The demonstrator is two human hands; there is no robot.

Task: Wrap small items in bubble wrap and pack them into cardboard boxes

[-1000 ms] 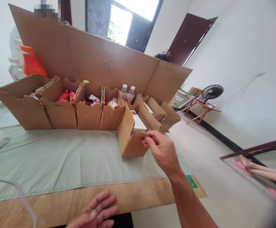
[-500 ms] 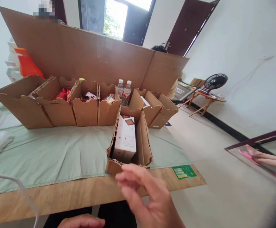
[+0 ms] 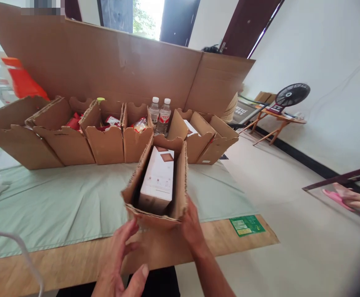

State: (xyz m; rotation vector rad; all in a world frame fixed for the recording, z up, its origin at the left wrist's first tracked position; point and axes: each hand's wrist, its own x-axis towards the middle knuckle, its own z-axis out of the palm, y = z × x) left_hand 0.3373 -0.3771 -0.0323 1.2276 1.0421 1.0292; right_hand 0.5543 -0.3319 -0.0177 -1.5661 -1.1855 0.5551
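Cardboard bin (image 3: pixel 159 222) is sitting by the table's (image 3: pixel 214 243) near edge, white box (image 3: pixel 157 175) inside. Right hand (image 3: pixel 193 227) is meeting its near-right corner, can't tell if gripping; left hand (image 3: pixel 114 260) is hanging open near-left. Uneven pulling could be tipping it off.

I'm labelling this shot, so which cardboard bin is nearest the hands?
The front bin, holding a white box, at the right hand; it alone stands forward of the row of other bins.

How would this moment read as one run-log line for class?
Left hand: open, near front of nearest cardboard bin | Right hand: at its right side | Inside: white box | Beyond: two bottles
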